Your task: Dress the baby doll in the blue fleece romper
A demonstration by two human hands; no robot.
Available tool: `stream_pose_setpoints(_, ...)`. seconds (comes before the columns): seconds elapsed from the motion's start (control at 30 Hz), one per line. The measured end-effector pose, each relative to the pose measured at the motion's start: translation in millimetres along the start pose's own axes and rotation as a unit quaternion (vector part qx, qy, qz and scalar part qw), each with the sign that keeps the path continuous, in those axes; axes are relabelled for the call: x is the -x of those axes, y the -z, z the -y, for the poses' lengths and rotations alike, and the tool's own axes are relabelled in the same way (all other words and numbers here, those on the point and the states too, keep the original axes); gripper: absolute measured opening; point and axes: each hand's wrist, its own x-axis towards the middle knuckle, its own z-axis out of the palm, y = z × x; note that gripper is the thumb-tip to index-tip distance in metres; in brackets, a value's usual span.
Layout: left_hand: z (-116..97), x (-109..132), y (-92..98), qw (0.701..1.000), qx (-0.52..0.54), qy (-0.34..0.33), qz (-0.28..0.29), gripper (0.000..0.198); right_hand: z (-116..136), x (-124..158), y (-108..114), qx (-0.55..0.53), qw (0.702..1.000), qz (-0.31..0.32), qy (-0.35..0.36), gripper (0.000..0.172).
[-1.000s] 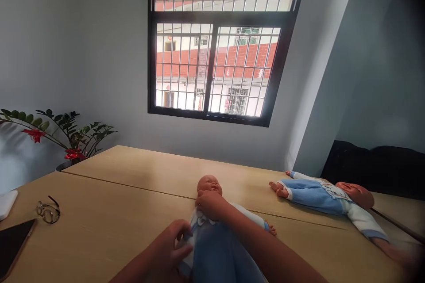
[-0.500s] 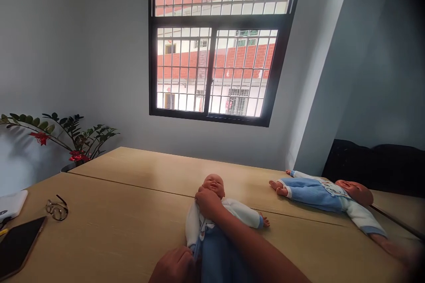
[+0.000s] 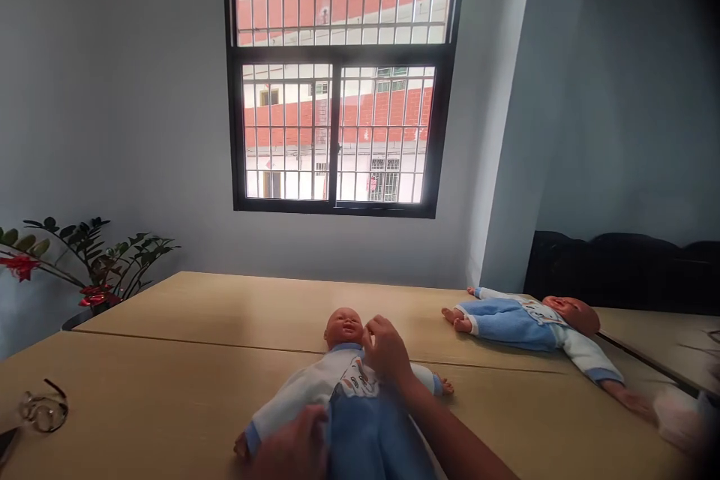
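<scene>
A baby doll [image 3: 357, 420] in a white top and blue trousers lies on its back on the table, head away from me. My right hand [image 3: 388, 352] is beside its neck and shoulder, fingers curled; whatever they pinch is too small to make out. Near the doll's waist and sleeve, my left hand [image 3: 298, 442] is smeared by motion, and its fingers cannot be read. The doll's arm on the left stretches out to the side, with its small hand showing past the blue cuff.
A second doll [image 3: 506, 322] in similar clothes lies at the right of the wooden table [image 3: 169, 382]. Glasses [image 3: 45, 409] rest at the left, near the dark corner of a device [image 3: 7, 442]. Beyond are a potted plant [image 3: 95, 262], a barred window [image 3: 337, 127] and black chairs [image 3: 619, 270].
My right hand has moved from the doll's chin to the right side of its neck. The doll's left-side arm now lies spread outward, and its printed chest shows. The camera view has shifted.
</scene>
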Motion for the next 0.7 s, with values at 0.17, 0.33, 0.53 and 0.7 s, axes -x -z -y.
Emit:
stream_pose_setpoints(0.17, -27, -88, 35.5, 0.994, 0.068, -0.082, -0.011, 0.034, -46, 3, 11, -0.093, 0.979, 0.177, -0.029, 0.035)
stream_pose_setpoints(0.33, -32, -163, 16.5, 0.971, 0.010, -0.151, 0.185, 0.046, -56, 0, 8, -0.164, 0.945, 0.282, 0.003, 0.042)
stream_pose_setpoints(0.53, -26, -173, -0.1, 0.968, -0.010, -0.155, 0.197, 0.043, -67, -1, 16, -0.207, 0.926, 0.314, -0.012, 0.046)
stream_pose_setpoints(0.7, -25, -166, 3.1, 0.960, -0.005, -0.176, 0.216, 0.047, -84, 16, 41, -0.269, 0.903, 0.329, -0.061, 0.036)
